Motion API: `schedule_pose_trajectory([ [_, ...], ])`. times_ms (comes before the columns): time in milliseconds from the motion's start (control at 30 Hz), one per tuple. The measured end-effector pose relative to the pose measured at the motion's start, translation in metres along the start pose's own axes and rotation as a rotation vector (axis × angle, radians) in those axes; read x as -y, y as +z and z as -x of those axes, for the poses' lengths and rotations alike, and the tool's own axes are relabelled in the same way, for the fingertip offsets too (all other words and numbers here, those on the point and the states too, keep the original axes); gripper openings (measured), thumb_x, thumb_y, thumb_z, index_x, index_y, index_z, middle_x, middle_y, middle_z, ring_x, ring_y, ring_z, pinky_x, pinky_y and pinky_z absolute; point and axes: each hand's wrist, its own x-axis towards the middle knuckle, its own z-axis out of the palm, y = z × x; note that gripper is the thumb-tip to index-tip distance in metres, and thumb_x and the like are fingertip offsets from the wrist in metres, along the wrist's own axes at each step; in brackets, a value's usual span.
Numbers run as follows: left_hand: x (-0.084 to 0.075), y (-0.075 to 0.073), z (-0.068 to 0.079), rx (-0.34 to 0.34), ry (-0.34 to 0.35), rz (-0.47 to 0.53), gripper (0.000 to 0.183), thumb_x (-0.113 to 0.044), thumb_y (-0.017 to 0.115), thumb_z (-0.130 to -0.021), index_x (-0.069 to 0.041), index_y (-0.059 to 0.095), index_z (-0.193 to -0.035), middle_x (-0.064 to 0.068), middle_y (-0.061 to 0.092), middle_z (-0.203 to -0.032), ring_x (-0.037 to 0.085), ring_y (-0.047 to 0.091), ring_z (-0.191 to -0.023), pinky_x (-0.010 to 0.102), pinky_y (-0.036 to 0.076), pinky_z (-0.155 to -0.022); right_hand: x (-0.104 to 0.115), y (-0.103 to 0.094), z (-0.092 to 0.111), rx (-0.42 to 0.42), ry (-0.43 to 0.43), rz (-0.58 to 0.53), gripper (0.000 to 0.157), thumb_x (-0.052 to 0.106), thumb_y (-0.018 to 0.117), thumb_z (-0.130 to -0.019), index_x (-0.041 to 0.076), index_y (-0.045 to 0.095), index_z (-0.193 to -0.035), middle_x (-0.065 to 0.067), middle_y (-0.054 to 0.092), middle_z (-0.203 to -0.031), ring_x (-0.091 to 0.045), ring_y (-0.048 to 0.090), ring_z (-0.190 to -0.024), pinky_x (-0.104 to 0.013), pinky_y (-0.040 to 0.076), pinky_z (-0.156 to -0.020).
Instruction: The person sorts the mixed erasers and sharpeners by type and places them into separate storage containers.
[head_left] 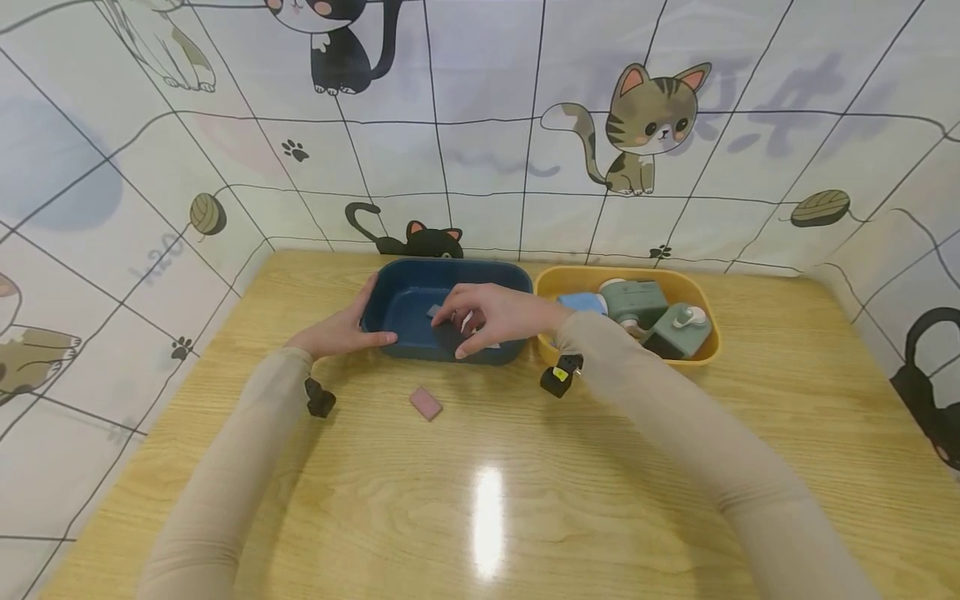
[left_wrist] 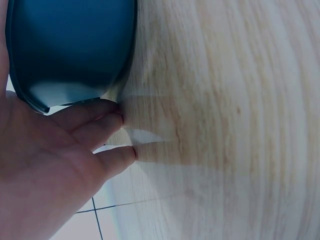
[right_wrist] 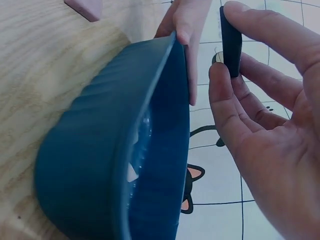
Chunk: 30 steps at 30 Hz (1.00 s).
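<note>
My right hand [head_left: 495,315] is over the blue bin [head_left: 397,343], pinching a thin dark flat piece [right_wrist: 231,45] between thumb and fingertips. The right wrist view has this piece edge-on, above the bin's rim. At the bin's left end, my left hand [head_left: 341,331] lies against the wall with its thumb along the front side. Its fingers [left_wrist: 97,131] are fairly straight, their tips by the tabletop. Inside the bin are small pale pieces [right_wrist: 132,173], partly hidden by the right hand in the head view. A pink rectangular piece [head_left: 426,403] lies on the table before the bin.
A yellow bin [head_left: 711,343] stands right of the blue one, holding grey-green containers [head_left: 633,302] with white parts and a light blue item [head_left: 582,302]. Behind the wooden table [head_left: 360,500] hangs a white cat-print cloth [head_left: 487,150], which also covers both sides.
</note>
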Motion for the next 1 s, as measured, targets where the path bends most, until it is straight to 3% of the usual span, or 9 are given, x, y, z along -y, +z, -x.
schedule_pose_trajectory([
  [267,-0.009,-0.002,0.004,-0.002,0.005,0.012,0.109,-0.04,0.068,-0.09,-0.022,-0.02,-0.152,0.012,-0.011,-0.16,0.037,0.005,-0.144,0.056,0.015,-0.111,0.002,-0.01,-0.009,0.001,0.03,0.032,0.047,0.015,0.076,-0.084,0.004,0.061,-0.127,-0.007,0.052,-0.117,-0.018,0.058,-0.102,-0.027,0.049,-0.087],
  [600,-0.052,-0.007,0.023,0.026,-0.016,0.026,0.101,-0.025,0.064,-0.093,-0.008,-0.016,-0.152,0.021,-0.01,-0.158,0.042,0.004,-0.143,0.057,0.014,-0.111,-0.003,-0.019,-0.019,-0.031,0.182,0.09,0.047,0.016,0.077,-0.083,0.008,0.062,-0.127,-0.007,0.051,-0.12,-0.02,0.059,-0.103,-0.029,0.048,-0.086],
  [867,-0.052,-0.007,0.024,0.025,-0.008,0.045,0.101,-0.024,0.064,-0.093,-0.007,-0.016,-0.152,0.02,-0.011,-0.158,0.04,0.002,-0.143,0.056,0.013,-0.111,-0.008,-0.023,-0.026,-0.004,0.205,0.065,0.049,0.012,0.075,-0.084,0.006,0.06,-0.131,-0.009,0.049,-0.128,-0.021,0.058,-0.107,-0.031,0.049,-0.086],
  [1000,-0.042,-0.006,0.019,0.014,-0.004,0.044,0.104,-0.026,0.066,-0.091,-0.009,-0.016,-0.153,0.019,-0.011,-0.159,0.041,0.003,-0.143,0.058,0.013,-0.111,-0.009,-0.023,-0.03,0.024,0.234,0.048,0.05,0.012,0.074,-0.085,0.009,0.059,-0.133,-0.008,0.047,-0.131,-0.021,0.056,-0.112,-0.03,0.05,-0.086],
])
